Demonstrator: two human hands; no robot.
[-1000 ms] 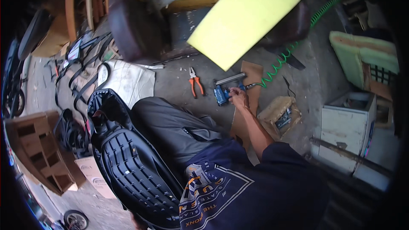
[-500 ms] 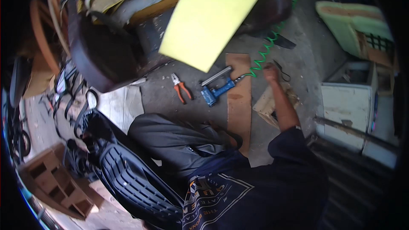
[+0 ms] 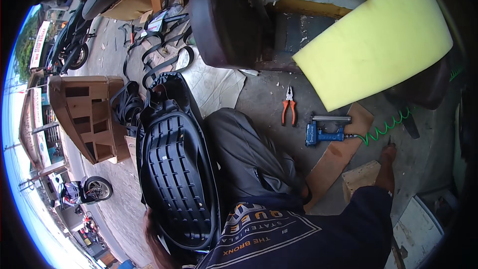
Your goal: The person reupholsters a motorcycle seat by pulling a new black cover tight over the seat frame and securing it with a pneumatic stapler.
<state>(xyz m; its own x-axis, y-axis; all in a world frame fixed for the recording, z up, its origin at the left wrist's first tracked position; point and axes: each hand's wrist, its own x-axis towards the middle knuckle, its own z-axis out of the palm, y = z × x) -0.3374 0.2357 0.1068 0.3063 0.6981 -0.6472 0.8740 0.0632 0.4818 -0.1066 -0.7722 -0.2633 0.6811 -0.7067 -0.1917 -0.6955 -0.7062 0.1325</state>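
An upturned motorcycle seat (image 3: 172,169), its ribbed black plastic base showing, leans against my left leg. My left hand (image 3: 152,231) grips its outer edge near the lower end; some fingers are hidden. Out to the right, my right hand (image 3: 388,153) is low over the floor, closed around something small and thin that I cannot make out. Nearest to it are a green coiled air hose (image 3: 386,128) and a wooden block (image 3: 359,177). The hose runs to a blue staple gun (image 3: 323,134), lying partly on a cardboard strip (image 3: 331,167). Orange-handled pliers (image 3: 289,107) lie farther left.
A yellow foam slab (image 3: 376,45) rests on a dark brown upholstered piece (image 3: 224,25) ahead. Black straps (image 3: 164,50) litter the floor at the far left. A cardboard box with cutouts (image 3: 87,117) stands left, and a white cabinet (image 3: 418,224) at lower right. Parked motorcycles (image 3: 94,189) are outside.
My view has swung left, bringing the whole seat base, my left hand and the street into sight. My right hand stays low near the hose, with a small thin thing at its fingers.
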